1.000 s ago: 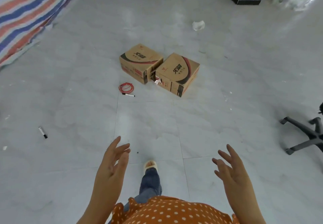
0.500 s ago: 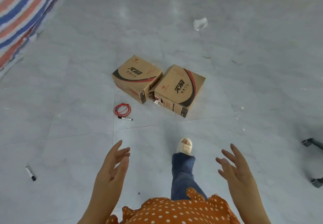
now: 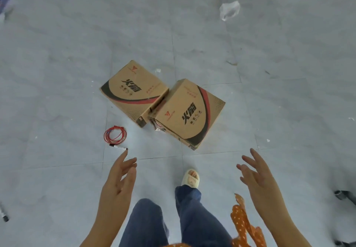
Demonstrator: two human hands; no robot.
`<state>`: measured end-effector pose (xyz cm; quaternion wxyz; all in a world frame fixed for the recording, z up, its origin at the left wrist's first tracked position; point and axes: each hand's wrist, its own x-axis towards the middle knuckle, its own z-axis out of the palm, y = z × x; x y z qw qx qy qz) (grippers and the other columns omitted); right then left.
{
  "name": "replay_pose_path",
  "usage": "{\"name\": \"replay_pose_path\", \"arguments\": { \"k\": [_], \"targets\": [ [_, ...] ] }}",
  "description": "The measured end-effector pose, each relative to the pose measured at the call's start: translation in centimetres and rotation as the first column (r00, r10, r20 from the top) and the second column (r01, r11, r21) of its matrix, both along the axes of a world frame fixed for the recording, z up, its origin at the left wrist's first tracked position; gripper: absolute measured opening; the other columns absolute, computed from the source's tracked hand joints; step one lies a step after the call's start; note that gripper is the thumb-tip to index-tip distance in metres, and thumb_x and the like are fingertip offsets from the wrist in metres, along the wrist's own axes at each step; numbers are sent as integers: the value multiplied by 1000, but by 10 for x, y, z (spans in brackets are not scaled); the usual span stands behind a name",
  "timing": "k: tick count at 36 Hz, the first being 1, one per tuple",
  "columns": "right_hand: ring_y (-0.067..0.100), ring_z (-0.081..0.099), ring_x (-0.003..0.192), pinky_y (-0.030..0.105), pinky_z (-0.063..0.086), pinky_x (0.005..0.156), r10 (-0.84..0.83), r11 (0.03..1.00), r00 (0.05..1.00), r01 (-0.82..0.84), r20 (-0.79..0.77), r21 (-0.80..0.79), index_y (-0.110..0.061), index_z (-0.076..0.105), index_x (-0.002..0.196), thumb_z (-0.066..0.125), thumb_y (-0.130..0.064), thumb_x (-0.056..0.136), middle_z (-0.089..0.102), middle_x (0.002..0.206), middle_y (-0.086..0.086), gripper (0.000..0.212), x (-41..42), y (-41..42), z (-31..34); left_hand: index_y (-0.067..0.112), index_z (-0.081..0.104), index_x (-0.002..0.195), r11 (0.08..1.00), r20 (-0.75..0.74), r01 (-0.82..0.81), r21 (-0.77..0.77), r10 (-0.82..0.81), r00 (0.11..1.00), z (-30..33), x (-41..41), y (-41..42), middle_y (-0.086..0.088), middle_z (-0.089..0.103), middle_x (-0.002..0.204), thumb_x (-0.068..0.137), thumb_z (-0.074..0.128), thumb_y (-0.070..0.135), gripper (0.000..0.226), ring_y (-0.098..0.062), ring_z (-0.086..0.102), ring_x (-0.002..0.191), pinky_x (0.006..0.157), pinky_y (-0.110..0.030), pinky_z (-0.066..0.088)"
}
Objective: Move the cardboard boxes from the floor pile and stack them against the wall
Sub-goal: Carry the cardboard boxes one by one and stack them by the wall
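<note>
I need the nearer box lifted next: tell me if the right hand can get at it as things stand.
Probably yes. The right hand is open and empty, and only bare floor lies between it and the nearer box.

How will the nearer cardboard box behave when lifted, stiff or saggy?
The nearer cardboard box probably lifts stiff: its top face looks flat with crisp edges. Its left end seems torn open, so contents could spill if tilted. Weight cannot be judged. Both the left hand and right hand are open and free.
</note>
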<state>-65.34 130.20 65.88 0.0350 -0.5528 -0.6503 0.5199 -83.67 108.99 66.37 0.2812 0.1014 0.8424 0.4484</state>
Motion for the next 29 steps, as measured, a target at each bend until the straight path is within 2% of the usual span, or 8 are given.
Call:
{"name": "replay_pose_path", "arguments": {
  "k": [4,7,11,16,19,21,25,29],
  "targets": [
    [25,52,125,42,41,107,-14,997,997,19,70,-78,-35,32,140,42,-46,76,43,147,-3,65,-29,39,-51,50,37,117,992,56,71,-103,-66,996,-60,-47,45,33,48,110,84,40,40,34,4,52,102,93,-19,35],
    [25,53,123,44,42,106,-43,990,994,56,105,-126,-40,33,131,47,-36,89,46,145,-1,45,-49,63,-115,36,41,128,974,82,151,-167,-139,987,-131,-88,82,27,53,110,94,45,26,36,-1,53,104,87,-10,38],
    [23,53,123,34,43,102,-69,980,982,100,175,-170,-33,34,140,49,-28,94,46,145,0,49,-76,89,-232,26,39,141,937,132,277,-212,-253,958,-247,-146,141,11,55,118,98,48,27,44,-5,51,109,89,-15,40],
    [20,47,128,4,44,63,-130,956,958,190,257,-223,-30,27,147,46,-32,97,40,148,-4,54,-105,106,-381,16,39,142,850,90,460,-255,-453,887,-402,-207,209,5,51,126,98,50,20,46,-13,48,120,98,-28,34],
    [21,41,134,27,45,97,-184,947,943,246,277,-207,-30,18,150,46,-39,96,33,153,0,62,-121,106,-460,10,36,144,811,20,470,-347,-495,869,-483,-242,237,-9,49,138,97,50,20,50,-25,48,127,100,-34,39],
    [24,35,139,41,40,107,-222,936,927,289,302,-200,-29,10,152,45,-45,94,24,157,2,70,-128,106,-503,14,30,147,796,14,442,-413,-480,877,-524,-261,247,-8,46,143,96,48,40,60,-26,48,127,102,-40,42],
    [23,28,143,43,32,112,-311,887,913,379,264,-263,-27,5,153,44,-50,92,18,159,-1,75,-133,102,-566,23,42,139,820,104,433,-375,-427,898,-572,-271,250,0,56,130,93,44,53,55,-21,54,118,98,-44,44],
    [14,49,119,36,41,105,-343,848,930,366,130,-383,-31,28,143,42,-38,98,49,137,-3,48,-138,92,-596,26,38,142,878,173,311,-363,-264,949,-601,-280,235,7,53,124,93,51,47,55,-15,48,114,95,-37,39]
  ]
}}
